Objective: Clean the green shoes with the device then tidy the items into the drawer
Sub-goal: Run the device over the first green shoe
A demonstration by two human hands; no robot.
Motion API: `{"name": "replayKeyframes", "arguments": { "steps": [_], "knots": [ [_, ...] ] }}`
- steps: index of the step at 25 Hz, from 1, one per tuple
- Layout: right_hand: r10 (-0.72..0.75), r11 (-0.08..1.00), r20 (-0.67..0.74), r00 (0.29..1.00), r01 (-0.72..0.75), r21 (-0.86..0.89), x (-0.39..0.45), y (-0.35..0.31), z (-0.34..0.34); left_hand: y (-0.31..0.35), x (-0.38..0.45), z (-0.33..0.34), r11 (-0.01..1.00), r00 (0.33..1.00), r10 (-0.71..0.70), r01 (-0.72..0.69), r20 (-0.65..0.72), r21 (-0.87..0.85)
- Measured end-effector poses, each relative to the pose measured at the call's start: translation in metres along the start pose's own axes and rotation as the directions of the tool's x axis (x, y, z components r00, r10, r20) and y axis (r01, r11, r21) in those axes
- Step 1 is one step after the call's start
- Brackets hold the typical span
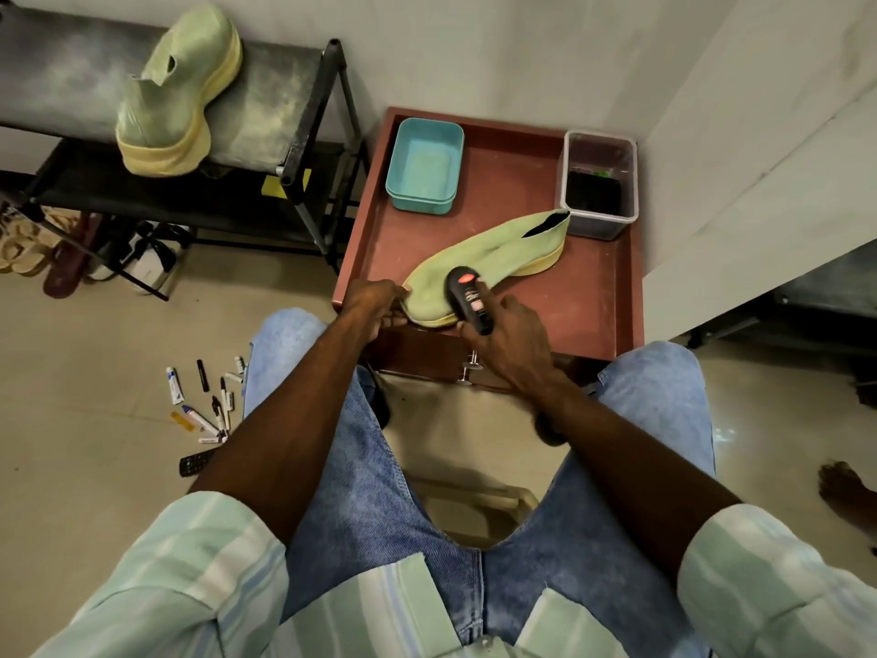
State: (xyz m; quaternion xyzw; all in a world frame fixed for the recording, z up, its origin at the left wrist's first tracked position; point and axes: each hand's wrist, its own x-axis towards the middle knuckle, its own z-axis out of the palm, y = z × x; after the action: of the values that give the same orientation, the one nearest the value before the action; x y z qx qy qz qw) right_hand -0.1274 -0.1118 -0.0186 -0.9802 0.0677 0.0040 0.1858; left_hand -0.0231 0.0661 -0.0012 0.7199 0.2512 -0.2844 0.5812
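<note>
One green shoe (pixel 493 256) lies on its side on the reddish-brown cabinet top (pixel 583 296), toe toward me. My left hand (pixel 375 303) grips the toe end of this shoe. My right hand (pixel 510 334) holds a black cleaning device (pixel 467 296) with a red label, its head pressed on the shoe's toe area. The second green shoe (pixel 178 95) rests on the top shelf of a black rack (pixel 303 149) at the far left. A drawer front with a metal handle (pixel 470 368) shows below the cabinet's near edge, partly hidden by my right arm.
A teal tub (pixel 424 163) and a clear box with dark contents (pixel 598 185) stand at the back of the cabinet top. Pens, tubes and a remote (pixel 206 401) lie scattered on the floor at the left. Sandals sit under the rack. A wall panel rises at the right.
</note>
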Motion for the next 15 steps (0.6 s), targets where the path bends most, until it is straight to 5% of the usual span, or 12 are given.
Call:
{"name": "replayKeyframes", "arguments": {
  "steps": [3,5,7,11,15],
  "knots": [
    [-0.136,0.99,0.065,0.988,0.139,-0.037,-0.002,0.002,0.001,0.001,-0.004,0.001,1.0,1.0,0.002,-0.002,-0.002,-0.022],
    [0.08,0.997,-0.048,0.996,-0.081,-0.012,0.008,0.031,-0.016,0.0,-0.006,0.002,1.0,1.0,-0.01,0.011,0.024,-0.027],
    [0.141,0.99,-0.075,0.987,-0.138,0.037,0.008,0.033,-0.017,0.0,-0.007,0.003,1.0,1.0,-0.018,0.018,0.026,-0.025],
    [-0.185,0.982,0.094,0.978,0.187,-0.008,-0.008,-0.002,0.011,0.002,-0.008,0.001,0.999,1.0,-0.014,0.014,-0.003,-0.044],
    [0.187,0.982,-0.083,0.979,-0.185,0.039,0.011,0.039,-0.012,0.002,-0.009,0.003,0.999,0.999,-0.037,0.037,0.031,-0.02]
  ]
}}
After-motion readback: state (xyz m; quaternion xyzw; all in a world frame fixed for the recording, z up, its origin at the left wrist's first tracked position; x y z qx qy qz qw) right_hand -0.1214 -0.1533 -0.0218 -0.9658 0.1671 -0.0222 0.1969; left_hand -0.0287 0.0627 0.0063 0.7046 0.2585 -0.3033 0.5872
